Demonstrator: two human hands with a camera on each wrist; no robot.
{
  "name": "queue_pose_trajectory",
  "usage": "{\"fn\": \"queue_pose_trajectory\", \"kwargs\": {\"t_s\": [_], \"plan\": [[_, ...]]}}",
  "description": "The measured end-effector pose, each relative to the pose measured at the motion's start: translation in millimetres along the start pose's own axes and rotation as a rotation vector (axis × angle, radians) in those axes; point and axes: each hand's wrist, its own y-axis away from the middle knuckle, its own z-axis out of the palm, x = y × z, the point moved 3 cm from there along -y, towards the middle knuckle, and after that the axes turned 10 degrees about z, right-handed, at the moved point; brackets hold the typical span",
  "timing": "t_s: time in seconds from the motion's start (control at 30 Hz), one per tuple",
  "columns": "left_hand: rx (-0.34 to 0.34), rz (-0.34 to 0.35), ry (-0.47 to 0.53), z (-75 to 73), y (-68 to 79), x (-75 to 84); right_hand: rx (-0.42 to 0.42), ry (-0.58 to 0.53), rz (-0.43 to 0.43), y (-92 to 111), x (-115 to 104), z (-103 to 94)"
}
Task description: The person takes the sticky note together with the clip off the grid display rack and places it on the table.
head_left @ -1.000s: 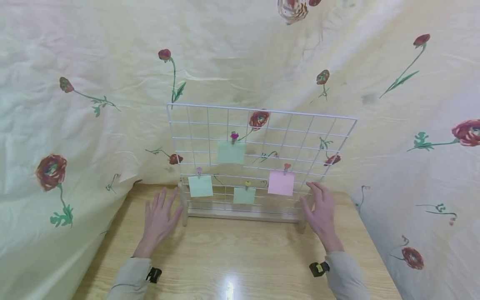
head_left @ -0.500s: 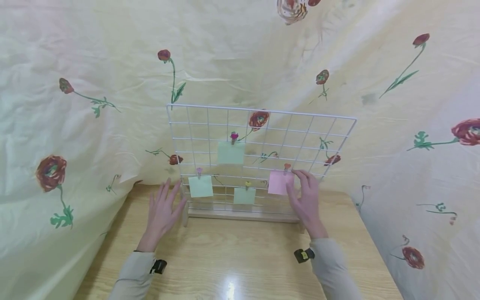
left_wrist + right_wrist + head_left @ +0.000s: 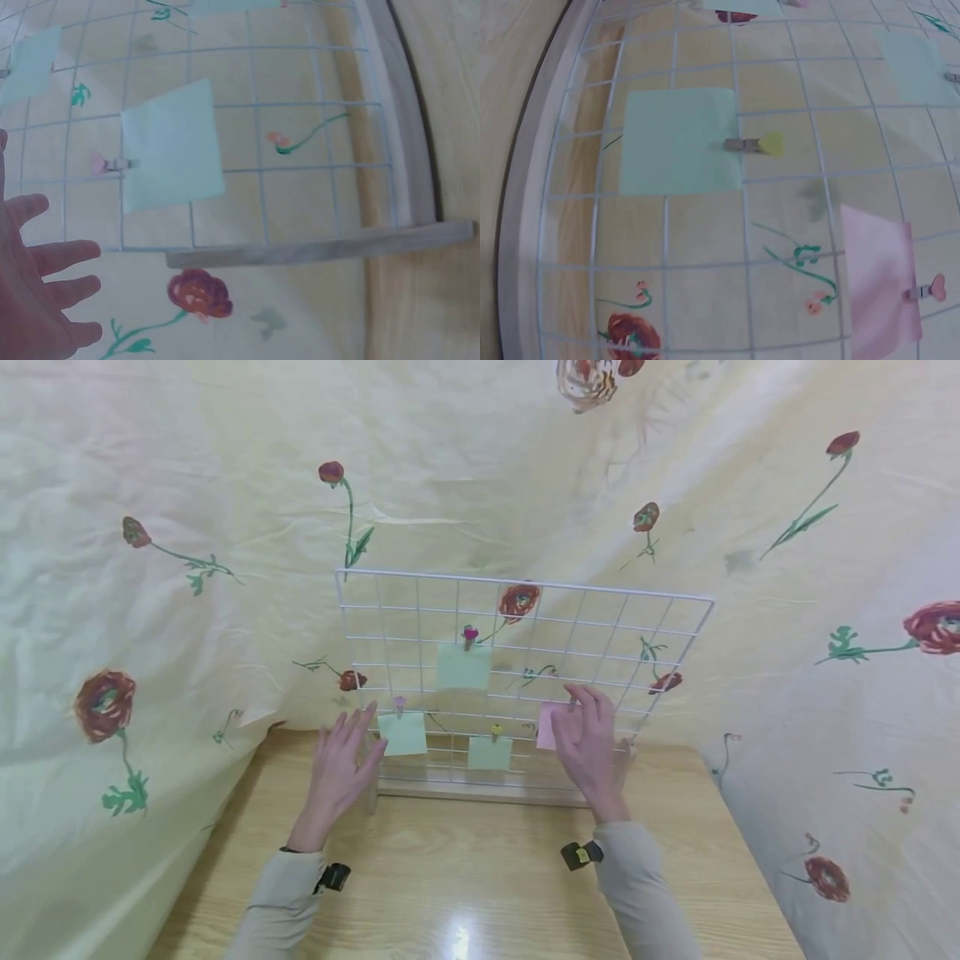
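Note:
A white wire grid [image 3: 525, 583] stands upright with small paper notes clipped to it. My left hand [image 3: 341, 768] is at its lower left, fingers spread, nearest the mint note [image 3: 402, 734] with the lilac clothespin [image 3: 109, 163]. Nothing is held by this hand [image 3: 37, 300]. On the right, my right hand [image 3: 588, 743] is in front of the pink note [image 3: 547, 727], covering part of it in the head view. Its fingers are bent near the heart clothespin [image 3: 930, 289], but the right wrist view shows no finger on that clothespin or note [image 3: 877, 292].
Two more mint notes hang on the grid: an upper one [image 3: 463, 667] under a magenta clothespin [image 3: 469, 633], and a lower one [image 3: 490, 753] under a yellow clothespin [image 3: 757, 144]. The grid's wooden base [image 3: 480, 792] stands on a wood-grain table [image 3: 450, 860]. Flowered cloth [image 3: 225, 460] surrounds it.
My right hand has moved left and up from the grid's right foot to in front of the pink note. My left hand has shifted right and slightly up towards the left mint note.

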Motion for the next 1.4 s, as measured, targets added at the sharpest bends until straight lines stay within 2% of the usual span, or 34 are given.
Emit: {"fn": "queue_pose_trajectory", "kwargs": {"t_s": [0.27, 0.43, 0.67, 0.93, 1.17, 1.4], "plan": [[0.034, 0.024, 0.030, 1.1, -9.1, 8.3, 0.033, -0.071, -0.082, -10, -9, 13.7], [0.068, 0.049, 0.047, 0.5, -19.0, 13.0, 0.024, -0.087, -0.091, -16, -19, 22.5], [0.097, 0.074, 0.086, -3.4, -34.9, 24.2, 0.083, -0.095, -0.117, -22, -32, 32.6], [0.156, 0.097, 0.145, -7.4, -52.0, 37.0, 0.083, -0.111, -0.156, -32, -46, 40.1], [0.161, 0.085, 0.176, -8.4, -64.2, 45.8, 0.063, -0.107, -0.185, -41, -58, 47.1], [0.180, 0.144, 0.205, -5.4, -80.8, 58.7, 0.090, -0.128, -0.272, -51, -71, 54.4]]}}
